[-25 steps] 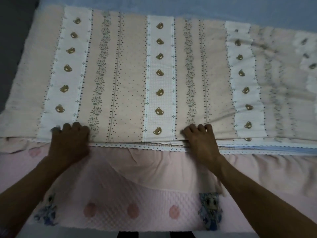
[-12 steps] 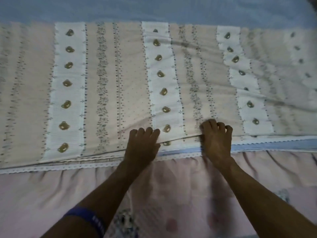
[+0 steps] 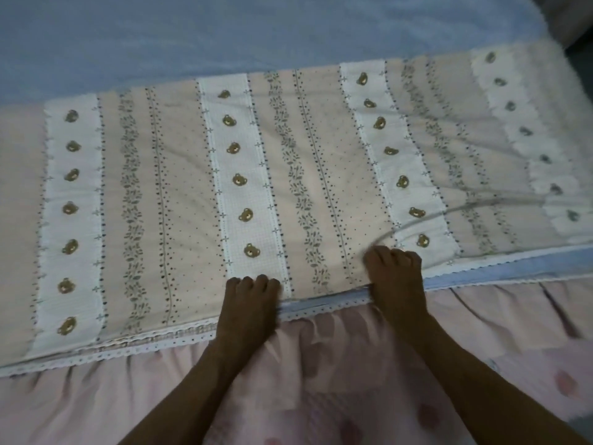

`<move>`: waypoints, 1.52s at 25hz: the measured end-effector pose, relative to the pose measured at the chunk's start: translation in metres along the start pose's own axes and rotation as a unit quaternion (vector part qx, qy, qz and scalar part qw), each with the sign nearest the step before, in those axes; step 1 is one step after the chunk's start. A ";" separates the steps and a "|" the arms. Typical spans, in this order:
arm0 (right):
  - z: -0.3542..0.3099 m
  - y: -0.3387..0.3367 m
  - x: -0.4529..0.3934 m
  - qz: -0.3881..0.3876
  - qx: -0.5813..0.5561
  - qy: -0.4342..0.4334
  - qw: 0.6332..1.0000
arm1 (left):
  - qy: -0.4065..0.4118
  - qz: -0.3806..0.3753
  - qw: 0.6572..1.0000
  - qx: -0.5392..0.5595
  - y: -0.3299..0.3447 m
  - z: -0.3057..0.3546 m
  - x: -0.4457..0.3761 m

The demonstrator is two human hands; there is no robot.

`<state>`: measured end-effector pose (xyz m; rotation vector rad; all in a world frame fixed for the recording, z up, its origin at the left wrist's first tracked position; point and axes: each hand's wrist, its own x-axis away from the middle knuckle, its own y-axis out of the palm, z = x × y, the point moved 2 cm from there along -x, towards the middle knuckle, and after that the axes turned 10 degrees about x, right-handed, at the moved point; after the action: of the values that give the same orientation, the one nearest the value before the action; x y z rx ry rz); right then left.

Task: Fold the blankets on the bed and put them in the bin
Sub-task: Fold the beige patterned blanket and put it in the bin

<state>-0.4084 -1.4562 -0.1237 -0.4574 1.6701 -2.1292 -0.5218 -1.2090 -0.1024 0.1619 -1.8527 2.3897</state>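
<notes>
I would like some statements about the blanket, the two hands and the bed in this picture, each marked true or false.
1. Both hands, the left hand and the right hand, grip the near edge of the striped blanket. True.
2. The blanket carries small bear motifs on white stripes. True.
3. The bin stands beside the right hand. False: no bin is in view.
4. The blanket is rolled into a tube. False: it lies spread flat on the bed.
5. A blue sheet shows beyond the blanket. True.
</notes>
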 end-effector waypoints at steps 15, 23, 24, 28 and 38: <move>0.245 0.056 -0.002 -0.024 0.060 0.099 0.993 | 0.090 -0.030 0.994 -0.048 0.036 0.204 -0.145; 0.338 0.081 0.026 0.064 0.051 -0.067 0.994 | 0.004 -0.062 0.995 -0.072 0.048 0.267 -0.133; 0.356 0.085 0.020 0.047 0.064 -0.039 0.996 | -0.004 -0.060 0.996 -0.070 0.049 0.280 -0.147; 0.458 0.109 0.010 -0.027 0.089 0.084 0.992 | 0.035 -0.048 0.997 -0.057 0.068 0.348 -0.204; 0.541 0.114 0.029 -0.133 0.129 0.201 0.962 | 0.077 -0.084 0.988 -0.106 0.065 0.403 -0.232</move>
<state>-0.1600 -1.9506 -0.1068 -0.1825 1.5607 -2.7443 -0.2970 -1.6210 -0.0998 0.1057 -1.9202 2.0203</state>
